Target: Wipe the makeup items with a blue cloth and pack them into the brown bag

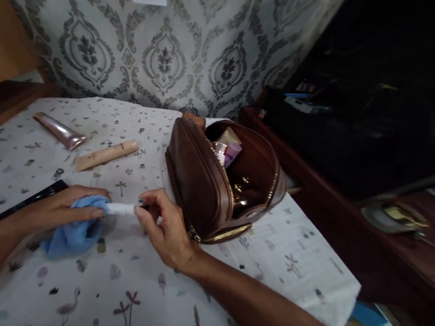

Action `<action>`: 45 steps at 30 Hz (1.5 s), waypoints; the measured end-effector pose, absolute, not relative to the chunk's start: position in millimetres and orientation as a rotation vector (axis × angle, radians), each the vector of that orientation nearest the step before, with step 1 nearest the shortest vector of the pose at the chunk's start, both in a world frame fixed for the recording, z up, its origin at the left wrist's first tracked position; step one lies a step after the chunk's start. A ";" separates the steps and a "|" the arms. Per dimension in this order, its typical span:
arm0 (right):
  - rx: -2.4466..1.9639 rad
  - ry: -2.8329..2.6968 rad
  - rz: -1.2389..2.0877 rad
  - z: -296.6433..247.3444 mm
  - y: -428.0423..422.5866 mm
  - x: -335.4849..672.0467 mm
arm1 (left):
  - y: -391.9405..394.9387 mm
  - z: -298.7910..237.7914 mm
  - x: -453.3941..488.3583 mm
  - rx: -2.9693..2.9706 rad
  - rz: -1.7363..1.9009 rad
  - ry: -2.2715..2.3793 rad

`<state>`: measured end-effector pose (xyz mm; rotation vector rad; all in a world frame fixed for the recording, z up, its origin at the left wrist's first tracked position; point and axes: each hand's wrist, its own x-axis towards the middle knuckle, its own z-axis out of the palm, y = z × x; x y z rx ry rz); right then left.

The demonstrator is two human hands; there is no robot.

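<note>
My left hand [77, 206] is closed around a light blue cloth [75, 238], which wraps one end of a slim white tube [121, 209]. The fingertips of my right hand [165, 228] pinch the tube's other end, where a bit of something dark shows. What exactly the tube is, I cannot make out. Just right of my right hand stands a brown leather bag [199, 182], unzipped, with small tubes [227, 151] and gold-coloured items inside. A long black item [28, 202] lies partly hidden behind my left forearm.
On the patterned white cloth [109, 271] lie a shiny pink tube [59, 131] and a beige tube [107, 155], beyond my left hand. A patterned wall [161, 66] stands behind. Dark red furniture [312, 227] borders the right side.
</note>
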<state>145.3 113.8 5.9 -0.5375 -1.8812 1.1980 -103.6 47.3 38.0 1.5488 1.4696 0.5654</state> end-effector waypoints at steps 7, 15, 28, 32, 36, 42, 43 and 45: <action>-0.365 -1.877 1.115 2.7 115.6 143.8 | 41.3 44.3 -88.9 1.490 0.614 1.423; -0.349 -1.870 0.970 2.1 118.2 145.7 | 44.7 46.9 -84.8 1.798 0.790 1.839; -0.376 -1.890 0.908 14.5 113.8 150.4 | 44.7 27.9 -65.1 2.569 0.568 1.791; -0.418 -1.885 0.878 21.0 115.4 152.9 | 46.0 35.9 -80.0 2.351 0.490 1.863; -0.377 -1.925 0.872 19.0 115.8 152.1 | 43.9 45.8 -77.2 2.189 0.469 1.824; -0.275 -1.950 0.825 15.6 119.1 150.6 | 39.5 53.7 -74.7 1.980 0.537 1.599; -0.307 -1.944 0.841 15.9 119.5 150.6 | 38.7 55.1 -75.0 1.951 0.547 1.581; -0.381 -1.912 0.900 16.7 119.6 150.6 | 37.4 57.3 -76.0 1.903 0.584 1.574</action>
